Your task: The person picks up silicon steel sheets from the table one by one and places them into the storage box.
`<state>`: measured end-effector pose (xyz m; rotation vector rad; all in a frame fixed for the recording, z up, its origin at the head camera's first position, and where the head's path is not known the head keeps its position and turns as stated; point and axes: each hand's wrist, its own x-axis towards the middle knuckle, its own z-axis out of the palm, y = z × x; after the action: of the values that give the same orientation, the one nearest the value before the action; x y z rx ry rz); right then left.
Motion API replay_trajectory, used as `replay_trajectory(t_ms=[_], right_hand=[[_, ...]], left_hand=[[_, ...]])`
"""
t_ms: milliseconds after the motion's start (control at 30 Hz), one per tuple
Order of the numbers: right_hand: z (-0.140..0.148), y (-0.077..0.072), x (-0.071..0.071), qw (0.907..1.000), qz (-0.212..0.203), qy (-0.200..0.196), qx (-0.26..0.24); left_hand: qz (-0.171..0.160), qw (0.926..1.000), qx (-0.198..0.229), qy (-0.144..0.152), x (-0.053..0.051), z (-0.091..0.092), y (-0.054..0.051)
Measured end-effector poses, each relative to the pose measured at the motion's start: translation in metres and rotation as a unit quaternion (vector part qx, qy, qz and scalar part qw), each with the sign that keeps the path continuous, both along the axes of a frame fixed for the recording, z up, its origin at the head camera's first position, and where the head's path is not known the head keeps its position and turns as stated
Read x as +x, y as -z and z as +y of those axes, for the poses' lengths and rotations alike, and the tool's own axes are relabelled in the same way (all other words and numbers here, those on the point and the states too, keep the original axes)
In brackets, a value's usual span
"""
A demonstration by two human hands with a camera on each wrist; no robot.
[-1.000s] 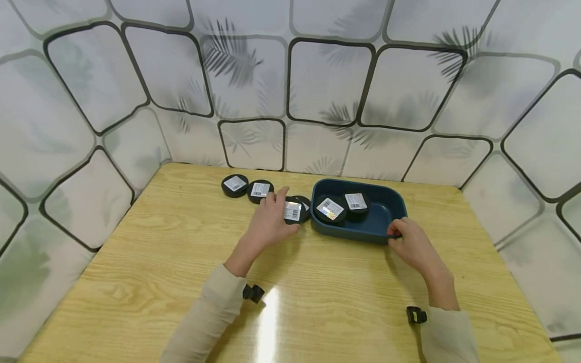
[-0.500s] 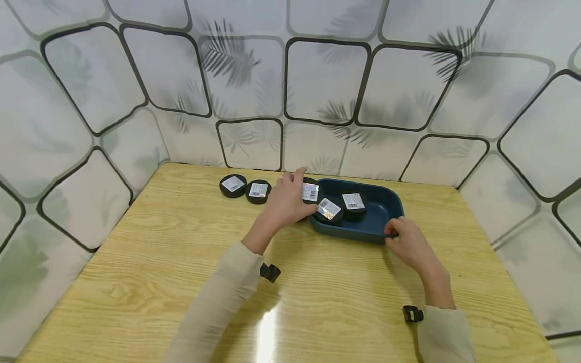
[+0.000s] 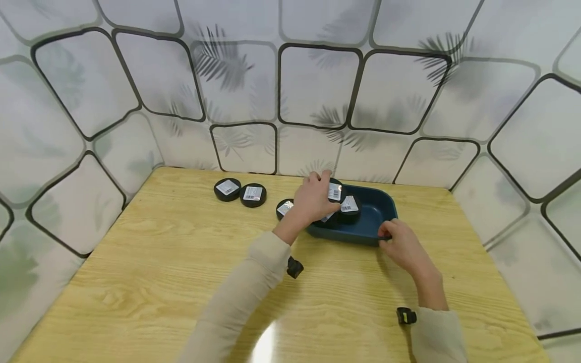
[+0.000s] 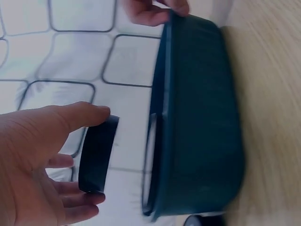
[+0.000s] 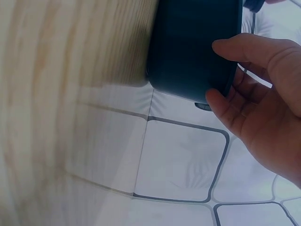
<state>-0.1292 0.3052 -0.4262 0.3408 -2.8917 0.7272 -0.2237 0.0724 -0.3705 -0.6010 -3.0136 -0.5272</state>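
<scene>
My left hand [image 3: 313,201] grips a flat round black disc [image 3: 335,189] with a white barcode label, above the left part of a dark blue tub [image 3: 345,235]. In the left wrist view the held disc [image 4: 98,155] stands apart from the tub's rim, between thumb and fingertips. My right hand [image 3: 404,249] pinches the tub's near right rim. The right wrist view shows its thumb on the outer wall [image 5: 195,52]. Inside the tub lies a labelled black disc [image 3: 350,206]; another beside it is mostly hidden by my left hand.
Two more labelled discs, a left one [image 3: 227,189] and a right one [image 3: 253,195], lie side by side on the wooden table [image 3: 159,272]. Another disc [image 3: 284,207] sits left of the tub, partly behind my left hand. A patterned wall [image 3: 245,101] borders the table.
My left hand has lifted the disc from the table left of the tub and carried it right, over the tub. My right hand keeps its hold on the rim.
</scene>
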Motion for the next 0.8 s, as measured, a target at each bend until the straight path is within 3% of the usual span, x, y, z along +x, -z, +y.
replay_trajectory(t_ms=[267,500,800], right_hand=[[0.000,0.000,0.000,1.0000,-0.002,0.001,-0.003],[-0.004,0.000,-0.001,0.9999,-0.013,0.002,-0.003],[-0.001,0.002,0.000,1.0000,-0.006,0.007,0.001]], left_hand=[[0.012,0.9999,0.004,-0.008,-0.009,0.024,0.015],[0.011,0.9996,0.023,-0.008,-0.016,0.032,0.025],[0.028,0.9978,-0.019,0.056,-0.017,0.043,0.037]])
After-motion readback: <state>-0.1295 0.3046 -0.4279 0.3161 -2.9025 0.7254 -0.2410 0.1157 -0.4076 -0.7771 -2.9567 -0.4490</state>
